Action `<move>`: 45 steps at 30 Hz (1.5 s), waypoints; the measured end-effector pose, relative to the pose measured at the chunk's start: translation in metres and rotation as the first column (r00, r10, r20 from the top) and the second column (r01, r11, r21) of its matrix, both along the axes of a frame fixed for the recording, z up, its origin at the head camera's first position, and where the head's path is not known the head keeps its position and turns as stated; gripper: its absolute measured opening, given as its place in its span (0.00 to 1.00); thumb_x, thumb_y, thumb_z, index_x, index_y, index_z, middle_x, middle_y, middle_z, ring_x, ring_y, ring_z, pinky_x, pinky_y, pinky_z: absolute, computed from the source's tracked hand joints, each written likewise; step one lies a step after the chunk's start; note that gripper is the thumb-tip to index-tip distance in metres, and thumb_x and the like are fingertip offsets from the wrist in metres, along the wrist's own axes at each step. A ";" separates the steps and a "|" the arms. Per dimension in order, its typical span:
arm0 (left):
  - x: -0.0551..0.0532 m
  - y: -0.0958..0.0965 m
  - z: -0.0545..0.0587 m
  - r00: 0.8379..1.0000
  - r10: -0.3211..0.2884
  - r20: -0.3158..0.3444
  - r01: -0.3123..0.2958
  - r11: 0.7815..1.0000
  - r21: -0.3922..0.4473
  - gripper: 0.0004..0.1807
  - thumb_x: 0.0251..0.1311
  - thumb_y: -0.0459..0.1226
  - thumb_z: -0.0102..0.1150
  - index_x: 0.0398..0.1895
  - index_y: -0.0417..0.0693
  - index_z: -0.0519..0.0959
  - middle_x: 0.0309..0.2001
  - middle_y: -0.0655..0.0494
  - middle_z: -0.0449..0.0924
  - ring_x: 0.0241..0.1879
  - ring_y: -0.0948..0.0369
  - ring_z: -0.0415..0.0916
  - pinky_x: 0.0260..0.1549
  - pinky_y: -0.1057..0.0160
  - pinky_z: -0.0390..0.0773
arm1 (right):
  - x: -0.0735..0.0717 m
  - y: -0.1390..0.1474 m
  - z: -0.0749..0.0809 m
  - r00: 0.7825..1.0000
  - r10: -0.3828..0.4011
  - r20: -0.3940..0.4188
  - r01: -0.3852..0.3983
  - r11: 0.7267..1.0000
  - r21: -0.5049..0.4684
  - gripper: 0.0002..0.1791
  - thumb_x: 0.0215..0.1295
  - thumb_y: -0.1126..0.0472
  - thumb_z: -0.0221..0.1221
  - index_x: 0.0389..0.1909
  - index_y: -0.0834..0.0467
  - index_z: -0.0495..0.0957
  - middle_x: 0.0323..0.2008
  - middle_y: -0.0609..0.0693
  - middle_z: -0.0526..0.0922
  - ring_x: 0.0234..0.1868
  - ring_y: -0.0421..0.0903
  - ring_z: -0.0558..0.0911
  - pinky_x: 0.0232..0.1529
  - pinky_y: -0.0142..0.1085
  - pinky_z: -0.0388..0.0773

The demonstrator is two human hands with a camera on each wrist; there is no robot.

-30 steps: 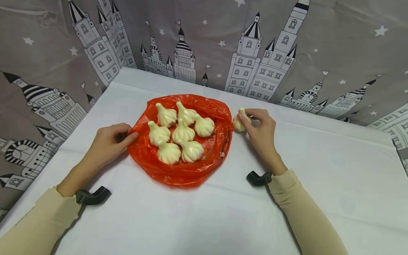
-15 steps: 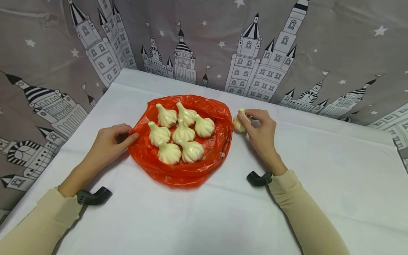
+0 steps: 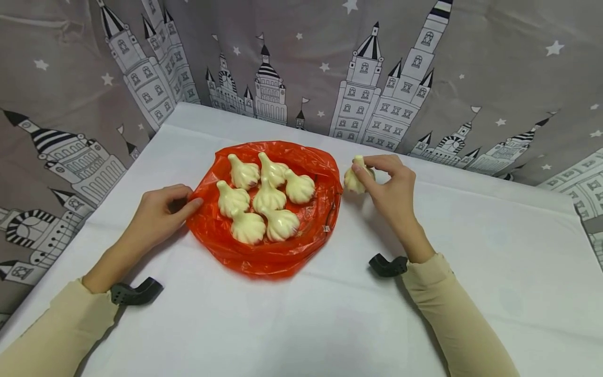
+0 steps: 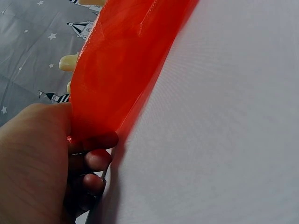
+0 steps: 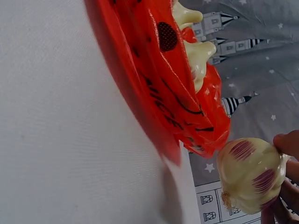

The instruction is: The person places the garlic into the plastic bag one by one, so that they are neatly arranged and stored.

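A red plastic bag lies opened out on the table, its rim folded into a rough ring. Several cream garlic bulbs sit inside it. My left hand pinches the bag's left rim between thumb and fingers; the left wrist view shows the red film pulled up at the fingertips. Just right of the bag, my right hand holds one more garlic bulb by its neck, a little above the cloth. In the right wrist view that garlic bulb shows purple patches and a root tuft.
A white cloth covers the table. Behind it hangs a grey curtain printed with castles and stars. Black wrist mounts sit on both forearms.
The right hand has raised the garlic bulb slightly off the cloth, beside the bag. The left hand keeps its pinch on the bag's rim, and the bulbs inside have not moved.
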State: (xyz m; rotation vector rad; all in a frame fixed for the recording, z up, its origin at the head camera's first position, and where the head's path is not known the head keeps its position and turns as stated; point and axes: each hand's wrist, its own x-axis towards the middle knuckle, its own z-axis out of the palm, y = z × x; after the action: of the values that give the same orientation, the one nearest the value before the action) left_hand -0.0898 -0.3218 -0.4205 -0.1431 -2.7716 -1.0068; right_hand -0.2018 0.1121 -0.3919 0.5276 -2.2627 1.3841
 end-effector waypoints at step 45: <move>-0.002 -0.002 -0.001 0.999 -0.027 -0.023 0.027 1.000 -0.003 0.05 0.70 0.36 0.67 0.43 0.43 0.87 0.36 0.49 0.85 0.33 0.65 0.71 0.35 0.83 0.72 | 0.041 -0.049 0.010 0.926 0.345 0.153 -0.369 0.912 0.177 0.10 0.60 0.58 0.77 0.42 0.56 0.92 0.38 0.47 0.91 0.44 0.43 0.80 0.39 0.40 0.76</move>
State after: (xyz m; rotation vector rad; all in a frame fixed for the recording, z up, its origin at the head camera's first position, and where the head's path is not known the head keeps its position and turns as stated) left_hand -0.0922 -0.3243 -0.4215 -0.1923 -2.7577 -1.0019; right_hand -0.1608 0.0629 -0.3824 0.9965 -2.5119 1.3852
